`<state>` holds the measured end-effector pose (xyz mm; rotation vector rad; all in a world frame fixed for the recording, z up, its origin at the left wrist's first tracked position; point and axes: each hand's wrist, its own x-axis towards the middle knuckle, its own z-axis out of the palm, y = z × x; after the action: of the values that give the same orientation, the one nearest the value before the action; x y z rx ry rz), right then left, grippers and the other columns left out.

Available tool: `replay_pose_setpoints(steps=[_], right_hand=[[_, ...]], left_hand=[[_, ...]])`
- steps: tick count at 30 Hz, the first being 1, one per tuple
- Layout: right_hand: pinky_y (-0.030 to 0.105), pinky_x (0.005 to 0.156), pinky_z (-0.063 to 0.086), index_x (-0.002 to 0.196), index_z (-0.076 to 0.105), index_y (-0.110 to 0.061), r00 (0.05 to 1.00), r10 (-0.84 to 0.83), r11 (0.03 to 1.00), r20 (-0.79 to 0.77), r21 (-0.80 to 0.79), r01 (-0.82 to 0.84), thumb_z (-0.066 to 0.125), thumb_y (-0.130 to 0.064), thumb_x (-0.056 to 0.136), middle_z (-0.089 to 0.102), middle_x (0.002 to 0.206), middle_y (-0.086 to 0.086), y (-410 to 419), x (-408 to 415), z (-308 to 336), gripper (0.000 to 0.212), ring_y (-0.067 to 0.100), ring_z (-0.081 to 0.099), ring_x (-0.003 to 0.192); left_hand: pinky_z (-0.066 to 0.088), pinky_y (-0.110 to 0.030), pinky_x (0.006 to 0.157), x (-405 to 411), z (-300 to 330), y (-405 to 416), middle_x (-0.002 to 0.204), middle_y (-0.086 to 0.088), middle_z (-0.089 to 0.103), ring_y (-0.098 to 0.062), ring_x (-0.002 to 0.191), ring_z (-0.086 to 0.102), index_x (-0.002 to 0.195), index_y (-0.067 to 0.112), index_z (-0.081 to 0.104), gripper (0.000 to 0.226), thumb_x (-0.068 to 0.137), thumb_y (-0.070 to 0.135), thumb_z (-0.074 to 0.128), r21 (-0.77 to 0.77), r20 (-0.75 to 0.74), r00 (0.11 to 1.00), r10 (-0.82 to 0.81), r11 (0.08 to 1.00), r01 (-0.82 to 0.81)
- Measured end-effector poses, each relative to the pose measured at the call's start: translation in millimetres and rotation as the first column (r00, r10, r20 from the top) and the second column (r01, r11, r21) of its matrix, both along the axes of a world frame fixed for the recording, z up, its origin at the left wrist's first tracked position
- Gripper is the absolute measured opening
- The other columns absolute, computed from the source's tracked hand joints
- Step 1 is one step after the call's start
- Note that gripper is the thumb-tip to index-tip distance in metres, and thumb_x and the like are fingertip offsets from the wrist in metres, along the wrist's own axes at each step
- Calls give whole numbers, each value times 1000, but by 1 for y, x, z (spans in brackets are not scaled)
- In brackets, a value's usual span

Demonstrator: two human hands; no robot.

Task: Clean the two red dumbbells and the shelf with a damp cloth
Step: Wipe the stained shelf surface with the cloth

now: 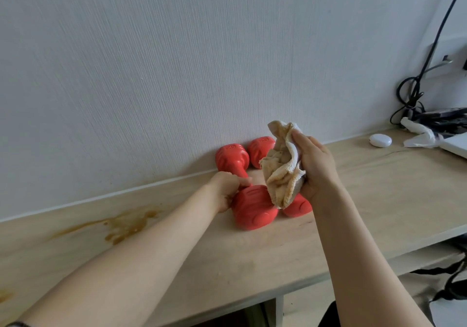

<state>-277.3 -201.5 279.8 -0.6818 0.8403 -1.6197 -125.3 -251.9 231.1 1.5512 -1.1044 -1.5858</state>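
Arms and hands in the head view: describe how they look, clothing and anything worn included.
Both forearms are bare, with no sleeves in view. The left hand and right hand wear no gloves, and no rings show. A thin dark band, barely visible at the bottom left corner, may sit on the left arm; too little shows to tell.

1 head-worn wide-angle view, looking forward and down, close over shelf (353, 213), wall (177, 61) behind
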Motion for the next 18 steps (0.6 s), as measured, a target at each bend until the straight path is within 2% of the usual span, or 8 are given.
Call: replay_pose_setpoints(steps=[2, 3, 5, 6, 11, 13, 15, 18], right_hand=[[33, 55, 53, 110, 53, 6, 1000, 5, 1000, 8, 9, -5, 52, -19, 96, 58, 80, 19, 2, 2, 0, 29, 24, 60, 60], [35, 58, 52, 114, 52, 10, 1000, 19, 1000, 10, 18, -19, 53, -21, 95, 57, 86, 20, 4, 5, -1, 36, 27, 60, 66], [38, 66, 50, 122, 53, 8, 998, 62, 997, 24, 41, -63, 57, -27, 91, 56, 94, 19, 9, 13, -1, 47, 30, 57, 76], [39, 69, 48, 122, 55, 5, 996, 87, 995, 30, 43, -89, 57, -27, 90, 56, 93, 18, 12, 18, -2, 45, 30, 55, 77], [42, 71, 51, 95, 70, -5, 967, 241, 971, -83, 24, -239, 51, -22, 95, 60, 82, 14, 35, 62, 3, 26, 30, 55, 74], [43, 73, 50, 85, 71, -7, 947, 253, 968, -200, 52, -247, 52, -21, 95, 66, 74, 5, 47, 87, 3, 26, 27, 56, 70], [40, 79, 51, 83, 68, -5, 888, 238, 971, -393, 98, -217, 52, -22, 93, 70, 76, 0, 54, 115, -2, 24, 24, 62, 73], [41, 91, 49, 70, 71, -16, 653, 201, 979, -730, 131, -155, 48, -21, 86, 73, 90, 4, 62, 162, -19, 29, 25, 62, 98]], left_hand=[[46, -30, 70, 1, -1, 4, 90, -12, 61, -21, 78, 58, 112, 7, 55, 30, 85, 11, 68, -19, -5, 1000, -1, 1000, 1], [47, -28, 69, 2, -1, 7, 93, -14, 61, -21, 79, 58, 110, 6, 57, 27, 86, 14, 66, -31, -7, 1000, -2, 1000, 2], [45, -15, 51, 7, 3, 17, 81, -8, 57, -12, 61, 57, 91, 10, 58, 9, 93, 19, 58, -25, -15, 1000, 25, 999, -26], [44, -14, 45, 13, 4, 22, 74, -4, 52, -8, 52, 54, 83, 13, 55, 14, 95, 20, 54, -24, -22, 998, 63, 998, -64], [46, -22, 59, 65, 16, 60, 68, -4, 50, -12, 61, 52, 78, 13, 49, 23, 99, 9, 41, -45, -151, 961, 230, 970, -239], [48, -20, 52, 93, 18, 76, 58, -3, 55, -9, 49, 54, 77, 10, 51, 21, 97, 3, 45, -55, -192, 934, 300, 947, -316], [49, -19, 52, 117, 16, 93, 57, -2, 60, -9, 49, 56, 80, 9, 55, 14, 93, 4, 51, -110, -124, 934, 335, 931, -349], [48, -25, 61, 153, 10, 119, 75, -5, 60, -14, 66, 56, 85, 8, 60, 10, 93, 9, 53, -167, -14, 918, 397, 904, -394]])
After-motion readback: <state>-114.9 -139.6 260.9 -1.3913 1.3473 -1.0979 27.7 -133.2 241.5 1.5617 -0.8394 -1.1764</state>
